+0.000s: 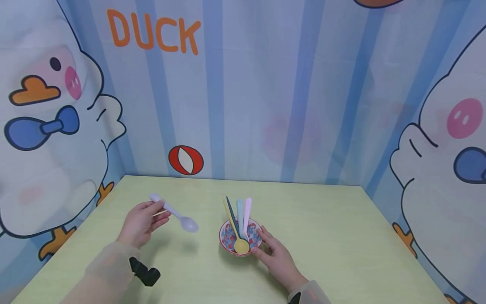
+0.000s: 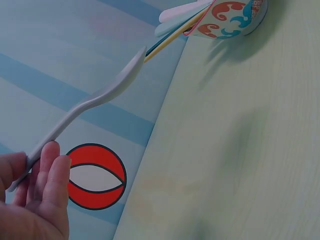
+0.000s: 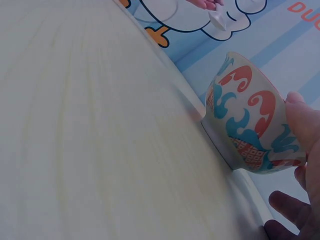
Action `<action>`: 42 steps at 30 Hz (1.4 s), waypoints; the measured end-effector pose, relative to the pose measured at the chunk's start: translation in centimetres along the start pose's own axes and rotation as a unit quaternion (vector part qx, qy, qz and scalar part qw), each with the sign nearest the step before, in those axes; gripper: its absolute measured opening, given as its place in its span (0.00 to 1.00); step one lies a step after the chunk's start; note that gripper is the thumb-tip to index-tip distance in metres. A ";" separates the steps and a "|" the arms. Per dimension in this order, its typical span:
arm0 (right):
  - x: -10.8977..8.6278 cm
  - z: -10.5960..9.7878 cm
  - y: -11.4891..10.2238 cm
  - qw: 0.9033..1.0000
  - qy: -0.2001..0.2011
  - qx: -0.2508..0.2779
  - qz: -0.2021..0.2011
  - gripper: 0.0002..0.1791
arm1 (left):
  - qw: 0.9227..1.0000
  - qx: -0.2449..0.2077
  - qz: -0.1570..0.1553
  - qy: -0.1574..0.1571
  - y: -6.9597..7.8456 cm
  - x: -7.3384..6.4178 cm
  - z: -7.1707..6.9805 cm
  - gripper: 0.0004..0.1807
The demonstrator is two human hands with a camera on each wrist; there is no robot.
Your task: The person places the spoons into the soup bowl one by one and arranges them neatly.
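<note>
My left hand pinches a pale lavender spoon by its handle, between thumb and fingers. The spoon is in the air left of a small patterned bowl, its scoop end towards the bowl. Standing on the table, the bowl is held at its right side by my right hand, thumb at the near side and fingers at the rim. Inside lean a yellow spoon, scoop down, and dark blue, light blue and pink utensils with handles up; their lower ends are partly hidden.
The pale yellow-green table ends at a back edge against a blue striped cloth with duck prints. Similar cloth hangs along the left and right sides. A black strap piece is on the left wrist.
</note>
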State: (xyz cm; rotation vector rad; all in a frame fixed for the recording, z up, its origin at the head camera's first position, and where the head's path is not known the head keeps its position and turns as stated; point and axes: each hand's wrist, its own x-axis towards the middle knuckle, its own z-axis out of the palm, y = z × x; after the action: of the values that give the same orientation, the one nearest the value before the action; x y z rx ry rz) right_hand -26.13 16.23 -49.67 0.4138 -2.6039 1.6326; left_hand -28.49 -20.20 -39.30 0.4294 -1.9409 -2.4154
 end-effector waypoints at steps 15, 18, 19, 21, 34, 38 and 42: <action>-0.1 0.0 -0.2 1.000 -0.003 0.009 0.000 0.35 | 0.998 0.053 0.002 -0.026 -0.1 0.3 3.6 0.28; -0.1 0.0 -0.3 1.000 -0.001 0.010 0.000 0.34 | 0.998 0.058 0.003 -0.035 -0.1 0.4 4.2 0.28; -0.1 0.0 -0.3 1.000 -0.001 0.010 0.001 0.34 | 0.997 0.061 0.003 -0.036 -0.1 0.4 4.4 0.27; -0.1 0.0 -0.3 1.000 -0.001 0.008 0.004 0.35 | 0.997 0.068 0.003 -0.037 -0.2 0.5 4.8 0.27; -0.1 0.0 -0.2 1.000 0.004 0.003 0.008 0.35 | 0.994 0.098 0.006 -0.047 -0.7 1.0 7.0 0.24; -0.2 0.0 -0.3 1.000 0.002 0.004 0.006 0.35 | 0.993 0.108 0.006 -0.055 -0.9 1.0 7.7 0.22; -0.2 -0.1 -0.4 1.000 0.000 0.008 0.005 0.35 | 0.991 0.119 0.005 -0.062 -1.1 1.1 8.3 0.20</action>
State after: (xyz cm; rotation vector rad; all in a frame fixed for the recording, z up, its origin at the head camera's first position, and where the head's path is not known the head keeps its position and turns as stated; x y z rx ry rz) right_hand -25.80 16.15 -49.32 0.4022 -2.5974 1.6579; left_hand -31.23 -12.18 -38.97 0.2789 -2.2880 -2.2631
